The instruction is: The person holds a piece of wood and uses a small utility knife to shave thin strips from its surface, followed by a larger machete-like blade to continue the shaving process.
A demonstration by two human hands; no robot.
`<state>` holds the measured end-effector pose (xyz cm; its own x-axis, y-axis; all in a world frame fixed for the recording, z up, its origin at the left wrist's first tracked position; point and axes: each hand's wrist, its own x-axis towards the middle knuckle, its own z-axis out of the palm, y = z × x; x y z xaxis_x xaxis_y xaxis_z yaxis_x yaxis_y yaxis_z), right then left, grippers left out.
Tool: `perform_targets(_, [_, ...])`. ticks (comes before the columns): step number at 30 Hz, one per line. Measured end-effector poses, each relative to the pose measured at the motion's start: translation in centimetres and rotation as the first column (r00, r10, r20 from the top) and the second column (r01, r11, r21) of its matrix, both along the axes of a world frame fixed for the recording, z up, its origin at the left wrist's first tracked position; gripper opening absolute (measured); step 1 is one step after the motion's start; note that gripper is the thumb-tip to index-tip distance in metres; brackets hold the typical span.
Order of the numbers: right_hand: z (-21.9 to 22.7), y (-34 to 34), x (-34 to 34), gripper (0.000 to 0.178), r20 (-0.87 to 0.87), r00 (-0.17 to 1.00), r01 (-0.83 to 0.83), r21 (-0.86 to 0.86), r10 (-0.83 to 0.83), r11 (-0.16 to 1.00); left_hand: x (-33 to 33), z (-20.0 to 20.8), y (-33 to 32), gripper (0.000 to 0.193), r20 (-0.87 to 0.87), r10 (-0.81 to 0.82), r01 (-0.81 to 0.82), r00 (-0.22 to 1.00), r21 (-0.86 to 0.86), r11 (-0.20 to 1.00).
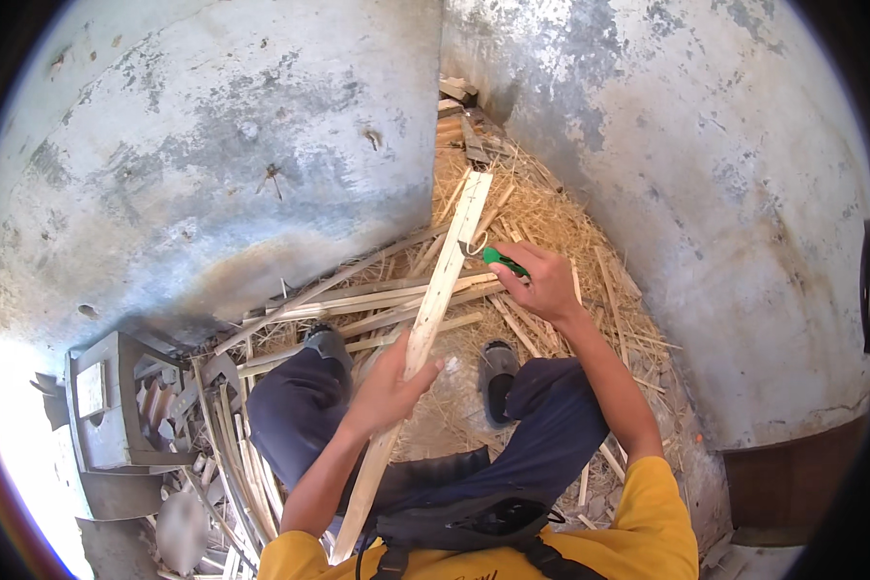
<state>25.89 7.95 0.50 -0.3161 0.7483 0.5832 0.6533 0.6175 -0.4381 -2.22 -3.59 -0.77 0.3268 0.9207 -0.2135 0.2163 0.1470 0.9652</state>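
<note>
A long pale wooden strip (448, 266) runs from my lap up and away, leaning slightly right at its far end. My left hand (391, 389) is wrapped around its lower half. In my right hand (543, 280) is a green-handled knife (501, 260), its fingers closed on the handle. The dark blade lies against the strip's right edge in the upper part. A thin curled sliver of wood (480, 238) stands up beside the blade. The strip's near end passes over my left thigh beside the black waist bag (464, 522).
More wooden strips (358, 304) lie crossed on the floor beyond my feet, among straw-like shavings (541, 208). Worn walls (261, 126) meet in a corner ahead. A grey wooden frame (116, 416) stands at the left, with long strips (232, 454) near it.
</note>
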Motion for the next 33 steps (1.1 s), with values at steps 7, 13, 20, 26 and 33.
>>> perform_targets(7, [-0.7,1.1,0.2,0.027,0.045,0.999,-0.02,0.106,0.015,0.994,-0.3,-0.4,0.2,0.051,0.044,0.004,-0.006,0.999,0.032,0.999])
perform_targets(13, [-1.7,5.0,5.0,0.041,-0.055,0.924,0.363,-0.186,-0.378,0.913,-0.4,0.3,-0.7,0.056,-0.089,-0.096,0.094,0.991,-0.017,0.995])
perform_targets(20, [0.6,4.4,8.3,0.038,-0.224,0.842,0.448,-0.218,-0.491,0.867,-1.0,-0.6,0.1,0.054,-0.09,-0.002,0.015,0.996,0.153,0.988])
perform_targets(26, [-0.4,2.8,5.2,0.03,-0.555,0.79,-0.158,-0.594,-0.26,0.789,-0.4,0.3,0.2,0.049,-0.086,0.048,-0.037,0.995,0.127,0.991])
perform_targets(33, [1.1,-1.4,-0.4,0.026,-0.108,0.993,-0.061,-0.194,0.04,0.979,-0.6,-0.1,0.4,0.05,-0.098,0.056,-0.046,0.994,0.104,0.993])
